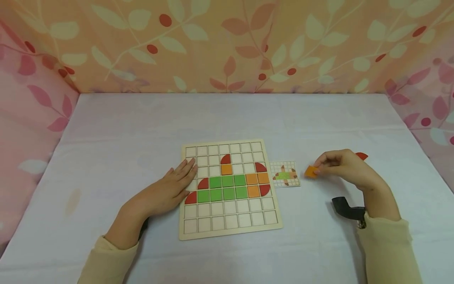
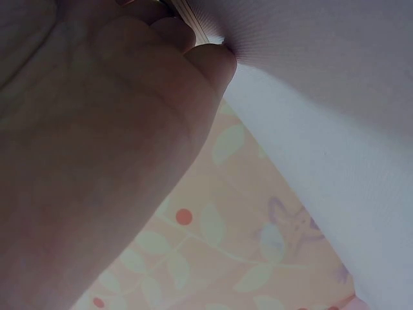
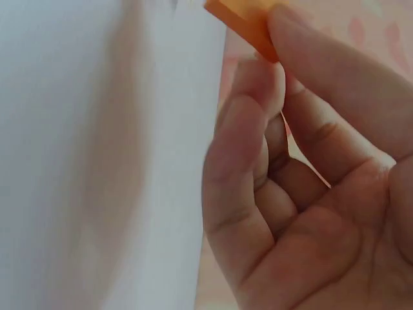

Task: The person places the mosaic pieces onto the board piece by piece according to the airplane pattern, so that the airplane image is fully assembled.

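A pale wooden grid board [image 1: 230, 234] lies mid-table in the head view. Green square tiles [image 1: 227, 181], orange square tiles [image 1: 226, 169] and red quarter-round tiles [image 1: 260, 167] fill some of its cells. My left hand [image 1: 164, 195] rests with extended fingers on the board's left edge; its underside fills much of the left wrist view. To the right of the board, my right hand [image 1: 342, 167] pinches a loose orange square tile [image 1: 311, 172] between thumb and fingers, held over the cloth. The right wrist view shows this orange tile [image 3: 242, 22] at the fingertips.
A small pattern card [image 1: 285, 182] with a coloured grid picture lies against the board's right side. Behind the right hand, a red piece [image 1: 361, 156] is partly hidden. A black curved object [image 1: 347, 209] sits at the right wrist. Patterned curtains [image 1: 227, 47] border the white-covered table [image 1: 142, 118].
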Motion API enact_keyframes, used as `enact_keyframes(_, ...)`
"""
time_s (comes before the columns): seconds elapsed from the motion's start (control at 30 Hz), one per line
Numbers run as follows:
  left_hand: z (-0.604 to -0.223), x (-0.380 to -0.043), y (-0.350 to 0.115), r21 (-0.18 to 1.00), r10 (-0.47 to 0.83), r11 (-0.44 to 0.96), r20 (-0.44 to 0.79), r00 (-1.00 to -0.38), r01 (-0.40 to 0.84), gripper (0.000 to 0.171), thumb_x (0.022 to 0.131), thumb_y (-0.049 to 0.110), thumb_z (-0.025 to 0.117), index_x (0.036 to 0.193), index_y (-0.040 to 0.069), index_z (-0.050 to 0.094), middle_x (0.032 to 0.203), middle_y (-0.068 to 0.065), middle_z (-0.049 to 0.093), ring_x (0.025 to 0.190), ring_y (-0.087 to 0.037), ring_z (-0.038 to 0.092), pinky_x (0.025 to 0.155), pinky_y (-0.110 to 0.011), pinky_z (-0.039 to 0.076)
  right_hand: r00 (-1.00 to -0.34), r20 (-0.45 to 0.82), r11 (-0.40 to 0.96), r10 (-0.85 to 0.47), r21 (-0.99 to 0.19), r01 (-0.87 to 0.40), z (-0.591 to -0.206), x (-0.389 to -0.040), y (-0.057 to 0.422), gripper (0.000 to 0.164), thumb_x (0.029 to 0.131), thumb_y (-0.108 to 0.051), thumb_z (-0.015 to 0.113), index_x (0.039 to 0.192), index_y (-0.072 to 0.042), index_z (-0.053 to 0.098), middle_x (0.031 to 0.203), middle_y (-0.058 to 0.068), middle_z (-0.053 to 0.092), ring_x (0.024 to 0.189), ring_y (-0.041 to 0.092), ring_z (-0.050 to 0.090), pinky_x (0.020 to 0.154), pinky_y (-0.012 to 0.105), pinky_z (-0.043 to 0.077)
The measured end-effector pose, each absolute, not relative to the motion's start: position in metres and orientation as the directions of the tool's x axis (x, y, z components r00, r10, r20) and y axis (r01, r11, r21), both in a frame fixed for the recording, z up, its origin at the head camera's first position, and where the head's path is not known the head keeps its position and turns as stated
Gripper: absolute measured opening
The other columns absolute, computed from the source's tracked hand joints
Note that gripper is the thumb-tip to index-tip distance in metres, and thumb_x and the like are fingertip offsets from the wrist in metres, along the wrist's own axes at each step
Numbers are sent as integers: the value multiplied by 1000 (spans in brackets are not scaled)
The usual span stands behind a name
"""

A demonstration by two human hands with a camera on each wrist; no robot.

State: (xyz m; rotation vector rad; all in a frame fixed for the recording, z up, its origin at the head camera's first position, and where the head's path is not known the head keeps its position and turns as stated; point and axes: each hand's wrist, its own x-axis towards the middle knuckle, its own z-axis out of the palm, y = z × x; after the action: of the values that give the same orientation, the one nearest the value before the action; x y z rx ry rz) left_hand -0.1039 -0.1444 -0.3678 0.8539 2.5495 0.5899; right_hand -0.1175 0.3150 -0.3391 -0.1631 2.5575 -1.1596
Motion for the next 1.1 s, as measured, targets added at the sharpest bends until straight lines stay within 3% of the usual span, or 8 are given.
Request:
enact_keyframes(0.27,-369,-103,-142,511,638,719,-216,-739,472,60,98,12,46,149,1,18,157,-14,6,143,-32,3,111,-56,12,-939,-225,665,-260,-747,-5,-335,-117,284,13,82,-11,73,90,-2,69,84,5,68,75,15,60,66,22,49)
enact_keyframes(0.7,-372,-99,-145,521,624,726,-224,-748,450,61,97,12,47,150,2,17,157,-14,5,143,-32,2,111,-56,12,-859,-304,597,-412,-802,-2,-339,-120,224,10,80,-6,73,86,-1,67,79,7,65,68,20,58,60,27,49)
enact_keyframes(1.1,-371,-107,-150,515,647,713,-222,-729,476,60,99,14,45,150,3,16,158,-12,3,143,-30,0,111,-57,10,-792,-239,552,-562,-821,-144,-347,-111,167,8,79,-6,75,81,-5,67,74,-1,63,66,15,55,61,24,48)
